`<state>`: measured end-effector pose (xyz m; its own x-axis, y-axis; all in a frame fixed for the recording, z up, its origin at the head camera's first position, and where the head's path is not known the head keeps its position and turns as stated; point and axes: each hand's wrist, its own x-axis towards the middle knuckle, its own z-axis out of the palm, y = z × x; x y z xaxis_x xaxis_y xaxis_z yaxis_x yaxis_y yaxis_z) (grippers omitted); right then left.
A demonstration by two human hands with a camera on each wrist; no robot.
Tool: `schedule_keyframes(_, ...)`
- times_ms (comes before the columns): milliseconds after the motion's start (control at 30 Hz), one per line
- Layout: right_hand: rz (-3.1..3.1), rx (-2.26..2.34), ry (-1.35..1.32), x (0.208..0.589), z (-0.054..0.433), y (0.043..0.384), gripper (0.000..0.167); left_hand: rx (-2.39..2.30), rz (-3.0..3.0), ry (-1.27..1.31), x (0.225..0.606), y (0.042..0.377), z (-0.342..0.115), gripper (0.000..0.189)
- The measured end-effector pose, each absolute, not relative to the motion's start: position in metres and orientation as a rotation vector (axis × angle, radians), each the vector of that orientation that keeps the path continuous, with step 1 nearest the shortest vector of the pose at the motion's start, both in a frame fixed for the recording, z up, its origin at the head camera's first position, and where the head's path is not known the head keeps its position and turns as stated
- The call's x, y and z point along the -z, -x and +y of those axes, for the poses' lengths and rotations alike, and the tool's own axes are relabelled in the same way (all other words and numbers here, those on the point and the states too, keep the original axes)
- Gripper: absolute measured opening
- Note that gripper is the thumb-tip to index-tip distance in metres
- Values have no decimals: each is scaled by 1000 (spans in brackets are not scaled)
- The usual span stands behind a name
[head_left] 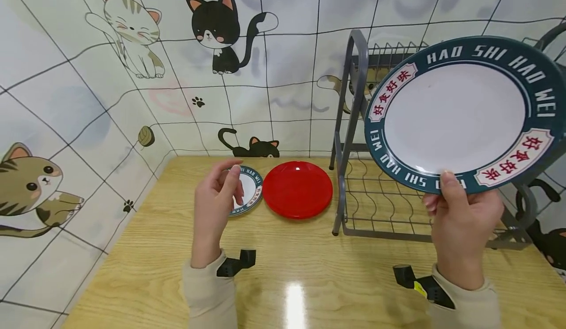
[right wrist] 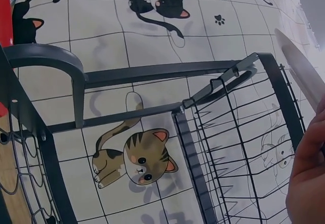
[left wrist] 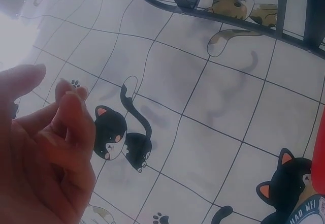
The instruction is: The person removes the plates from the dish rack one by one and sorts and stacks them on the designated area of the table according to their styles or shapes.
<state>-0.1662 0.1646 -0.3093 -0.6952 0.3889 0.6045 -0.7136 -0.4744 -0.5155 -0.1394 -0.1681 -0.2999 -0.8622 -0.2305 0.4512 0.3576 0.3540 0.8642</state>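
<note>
My right hand [head_left: 464, 221] pinches the lower rim of a large oval plate [head_left: 455, 118], white with a dark green lettered border, thumb on its face. The plate is raised in front of a grey two-tier dish rack [head_left: 349, 172]. In the right wrist view the plate [right wrist: 302, 69] shows edge-on beside the rack's wires. My left hand [head_left: 216, 206], fingers loosely bent and holding nothing, hovers over a small green-rimmed plate [head_left: 252, 189] and partly hides it. Beside that plate, a red plate [head_left: 297, 190] lies on the table.
The wooden table [head_left: 283, 260] meets tiled walls printed with cartoon cats [head_left: 221, 29]. The rack's wire lower shelf [head_left: 384, 196] stands on the right of the table, its upper basket [right wrist: 238, 148] above it. The large plate hides much of the rack.
</note>
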Motion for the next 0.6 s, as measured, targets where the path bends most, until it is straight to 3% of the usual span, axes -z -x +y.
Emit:
schedule_keyframes(300, -1081, -2226, -622, 320, 155, 164, 18, 1421, -2263, 186, 295, 136, -154, 24)
schedule_keyframes(600, -1305, -2191, -769, 329, 143, 166, 23, 1390, -2363, 302, 289, 131, -138, 14)
